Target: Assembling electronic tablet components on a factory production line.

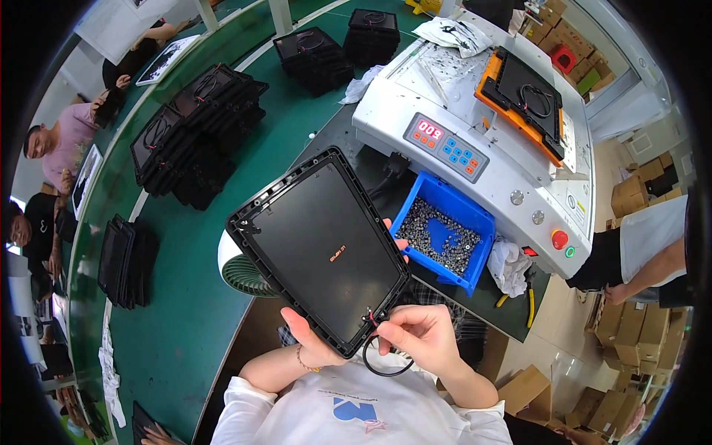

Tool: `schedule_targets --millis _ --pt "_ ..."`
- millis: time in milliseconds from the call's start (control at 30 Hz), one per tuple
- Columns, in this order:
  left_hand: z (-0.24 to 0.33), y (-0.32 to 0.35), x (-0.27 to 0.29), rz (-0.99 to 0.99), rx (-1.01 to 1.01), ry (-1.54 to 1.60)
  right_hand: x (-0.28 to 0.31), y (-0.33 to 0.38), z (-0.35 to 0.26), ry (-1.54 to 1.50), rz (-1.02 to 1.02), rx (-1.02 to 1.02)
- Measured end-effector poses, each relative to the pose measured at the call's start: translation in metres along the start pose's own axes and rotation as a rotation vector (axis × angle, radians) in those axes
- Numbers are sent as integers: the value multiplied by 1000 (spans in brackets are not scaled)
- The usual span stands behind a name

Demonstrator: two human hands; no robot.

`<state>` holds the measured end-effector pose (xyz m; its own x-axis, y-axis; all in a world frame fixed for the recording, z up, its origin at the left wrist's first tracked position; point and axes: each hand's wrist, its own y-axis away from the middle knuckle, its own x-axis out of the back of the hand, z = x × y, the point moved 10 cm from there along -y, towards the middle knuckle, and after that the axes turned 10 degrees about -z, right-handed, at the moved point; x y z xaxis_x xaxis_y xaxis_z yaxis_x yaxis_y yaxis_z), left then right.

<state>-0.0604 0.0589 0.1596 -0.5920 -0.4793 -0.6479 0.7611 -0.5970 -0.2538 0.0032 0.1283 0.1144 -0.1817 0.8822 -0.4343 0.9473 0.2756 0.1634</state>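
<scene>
A black rectangular panel with a raised frame is tilted in front of my chest, its flat inner face turned up. My left hand grips it from below, thumb by the near left edge; fingertips show past its right edge. At the near right corner, my right hand pinches a thin cable that loops down from the panel. Short red and black wires show beside those fingertips. How the wires join the panel is too small to tell.
A blue bin of small metal parts stands right of the panel, below a white machine carrying another black panel in an orange holder. Stacked black panels line the green table. A white fan sits behind my panel.
</scene>
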Motion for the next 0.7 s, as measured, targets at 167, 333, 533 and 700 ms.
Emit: schedule_targets --millis 167,333,533,700 --pt "2 1 0 -39 -52 -80 0 -2 4 -54 -8 -6" --pt "-4 1 4 -30 126 -290 1 2 26 -284 -35 -109" --pt "-8 4 2 -34 102 -208 4 1 18 -217 32 -76" --pt "0 16 5 -20 -65 -202 5 -3 18 -210 -8 -42"
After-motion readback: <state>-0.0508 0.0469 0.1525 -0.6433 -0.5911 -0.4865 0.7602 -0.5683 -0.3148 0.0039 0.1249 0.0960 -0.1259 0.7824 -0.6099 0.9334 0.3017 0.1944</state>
